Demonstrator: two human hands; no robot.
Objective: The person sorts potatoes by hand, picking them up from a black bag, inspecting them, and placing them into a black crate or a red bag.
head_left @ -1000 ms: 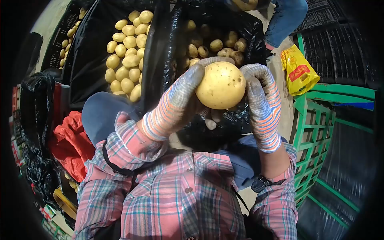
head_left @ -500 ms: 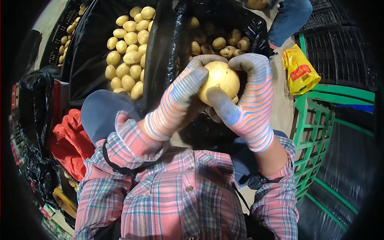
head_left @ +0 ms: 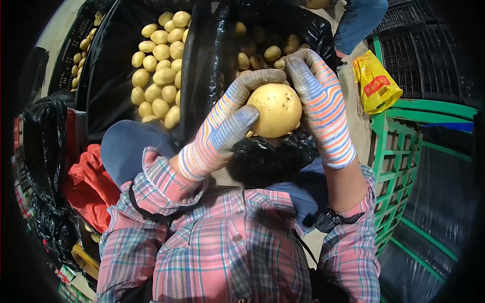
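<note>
Gloved fingers at the centre of the frame: the left hand [head_left: 214,134] grips a large, round yellow potato [head_left: 277,112], index finger curled over its top left, thumb [head_left: 243,117] against its left side. The right hand [head_left: 326,113] is bent in at the potato's upper right; whether its fingertips press the skin cannot be told. Small dark specks mark the sunlit upper face. For a smooth, heavy-looking thing like this, a light, spread hold seems best, one hand supporting while the other turns it, thumbs clear of the specks, kept low over the liner.

Behind the hands, top centre, a black plastic liner [head_left: 317,26] surrounds duller potatoes [head_left: 272,53]. Upper left, pale yellow potatoes [head_left: 164,76] lie in a black-lined container. Upper right are a yellow bag [head_left: 376,93] and another person's denim leg [head_left: 361,22]; red cloth [head_left: 91,187] lies at left.
</note>
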